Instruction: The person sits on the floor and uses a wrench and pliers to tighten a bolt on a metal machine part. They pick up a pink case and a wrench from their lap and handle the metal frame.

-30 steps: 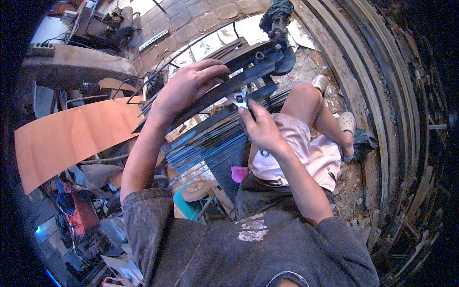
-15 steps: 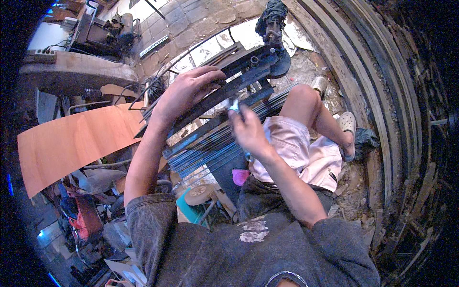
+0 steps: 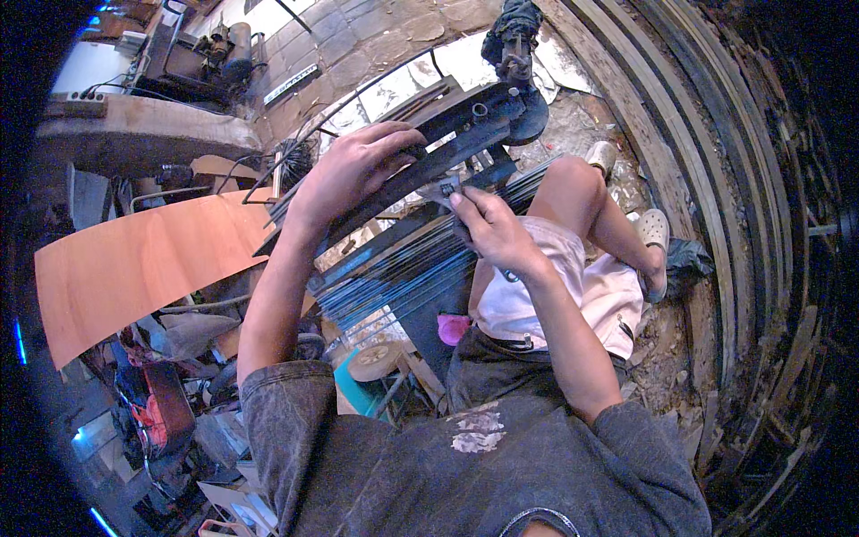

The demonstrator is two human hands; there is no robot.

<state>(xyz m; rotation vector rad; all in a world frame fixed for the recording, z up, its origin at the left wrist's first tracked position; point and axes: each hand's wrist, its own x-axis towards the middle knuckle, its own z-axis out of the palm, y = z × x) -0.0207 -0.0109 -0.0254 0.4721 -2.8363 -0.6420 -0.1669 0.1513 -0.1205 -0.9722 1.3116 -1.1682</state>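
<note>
My left hand [image 3: 362, 166] lies over the upper dark metal beam [image 3: 429, 163], its fingers curled across the edge and their tips partly hidden. In my right hand [image 3: 494, 231] is a scraper [image 3: 442, 189] with a flat, flared metal blade. The thumb presses near the blade's base, and most of the handle is hidden in the palm. The blade points up and left, close under the beam; whether it touches is hard to tell. Below it, many thin bluish rods [image 3: 394, 277] run slantwise under a second dark bar [image 3: 358, 259], left of my right hand.
A curved plywood sheet [image 3: 152, 273] spreads to the left. At the beam's far end stands a round dark fitting [image 3: 523, 121] with a black wrapping [image 3: 512, 36]. Long timbers [image 3: 716, 179] line the right side. A small wheel [image 3: 378, 361] and a pink object [image 3: 453, 328] sit near my lap.
My right hand has shifted slightly right and turned, so the scraper's blade now shows clearly instead of as a bright blur. My left hand stays in nearly the same place on the beam.
</note>
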